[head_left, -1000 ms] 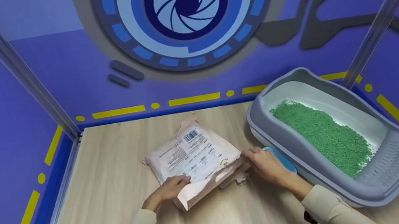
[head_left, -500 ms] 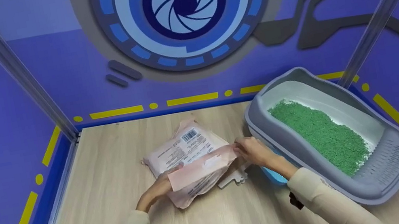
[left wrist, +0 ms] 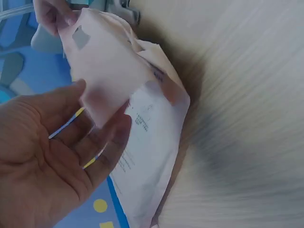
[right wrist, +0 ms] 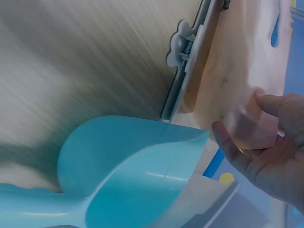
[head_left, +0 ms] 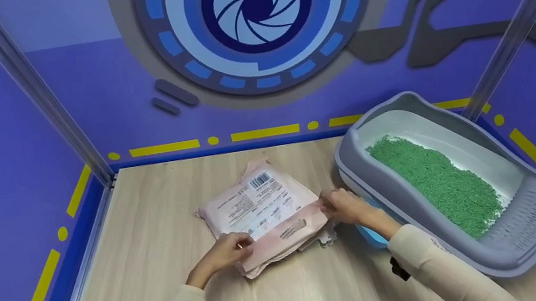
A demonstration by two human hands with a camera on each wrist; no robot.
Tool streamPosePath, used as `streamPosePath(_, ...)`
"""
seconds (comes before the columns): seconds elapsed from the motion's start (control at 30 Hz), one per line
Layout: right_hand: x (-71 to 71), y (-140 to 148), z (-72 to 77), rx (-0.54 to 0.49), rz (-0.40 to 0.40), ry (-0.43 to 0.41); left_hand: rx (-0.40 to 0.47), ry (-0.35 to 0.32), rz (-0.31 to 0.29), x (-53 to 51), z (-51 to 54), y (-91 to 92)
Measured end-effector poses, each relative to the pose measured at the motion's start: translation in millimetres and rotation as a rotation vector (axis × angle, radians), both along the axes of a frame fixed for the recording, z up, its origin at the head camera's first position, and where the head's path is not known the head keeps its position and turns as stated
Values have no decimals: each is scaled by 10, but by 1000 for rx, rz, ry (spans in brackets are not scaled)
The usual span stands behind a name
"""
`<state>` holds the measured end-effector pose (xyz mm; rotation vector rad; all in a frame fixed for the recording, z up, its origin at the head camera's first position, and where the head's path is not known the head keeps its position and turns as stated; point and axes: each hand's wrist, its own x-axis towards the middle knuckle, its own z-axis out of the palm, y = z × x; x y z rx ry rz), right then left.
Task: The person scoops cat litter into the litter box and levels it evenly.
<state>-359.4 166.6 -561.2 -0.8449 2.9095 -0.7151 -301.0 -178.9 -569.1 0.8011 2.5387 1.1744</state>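
A pink printed bag [head_left: 260, 201] with a white label and barcode lies flat on the table, its near end folded up as a flap [head_left: 283, 236] with a slot cut in it. My left hand [head_left: 227, 249] pinches the flap's left corner, thumb on one side and fingers on the other in the left wrist view. At the opposite corner, my right hand [head_left: 347, 206] pinches the flap between thumb and fingers [right wrist: 228, 145]. Partly under the bag's near edge is a grey spring clip [right wrist: 183, 52]. Beside the right hand lies a blue scoop [right wrist: 128, 161], partly hidden by the forearm in the head view.
A grey litter box [head_left: 373, 184] with green litter [head_left: 436, 184] stands on the right, close to the right forearm. Wood-grain tabletop [head_left: 151, 237] extends left of the bag. Purple panels [head_left: 73, 107] and metal posts enclose the back and sides.
The flap was upright at the near edge, then rose and folded back over the label, and now sits lower, uncovering the print. Both hands moved with it, keeping to its corners.
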Motion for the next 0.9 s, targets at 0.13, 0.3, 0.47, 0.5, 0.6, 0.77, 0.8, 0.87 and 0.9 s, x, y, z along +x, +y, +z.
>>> streamPosePath(0.13,28,-5,-31,7,-24,32,-100,43,29,57,-77,77)
streamPosePath(0.3,54,-15,-108,5,-117,165,-127,31,65,103,-160,161)
streamPosePath(0.47,45,4,-199,35,-82,373,-184,23,119,124,-181,233)
streamPosePath(0.5,48,11,-215,44,-44,407,-198,9,129,131,-180,244)
streamPosePath(0.6,66,34,-264,75,86,483,-240,-24,154,159,-186,271)
streamPosePath(0.77,101,92,-362,103,216,569,-310,15,179,180,-251,333)
streamPosePath(0.8,108,102,-379,100,238,579,-324,39,185,187,-269,349)
streamPosePath(0.87,128,119,-406,106,278,586,-338,102,187,203,-306,383)
streamPosePath(0.9,140,127,-415,112,291,574,-347,142,182,214,-321,401)
